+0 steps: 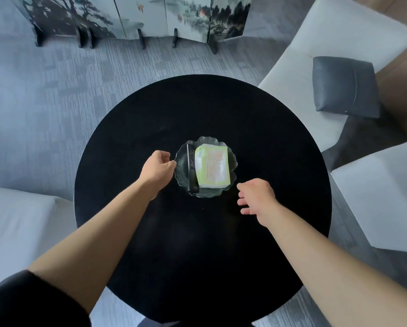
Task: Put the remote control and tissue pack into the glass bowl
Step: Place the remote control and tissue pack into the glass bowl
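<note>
A scalloped glass bowl point(232, 159) sits near the middle of the round black table point(197, 244). Inside it lies a green-and-white tissue pack point(213, 166), and a black remote control point(191, 169) lies along the pack's left side. My left hand point(157, 168) hovers at the bowl's left rim with fingers loosely curled and nothing in it. My right hand point(256, 197) is just right of and below the bowl, fingers spread, empty.
White sofa seats stand at the right point(315, 74) and lower left point(16, 223), with a grey cushion point(345, 87) on the right one. A painted folding screen point(136, 15) stands on the grey carpet beyond the table.
</note>
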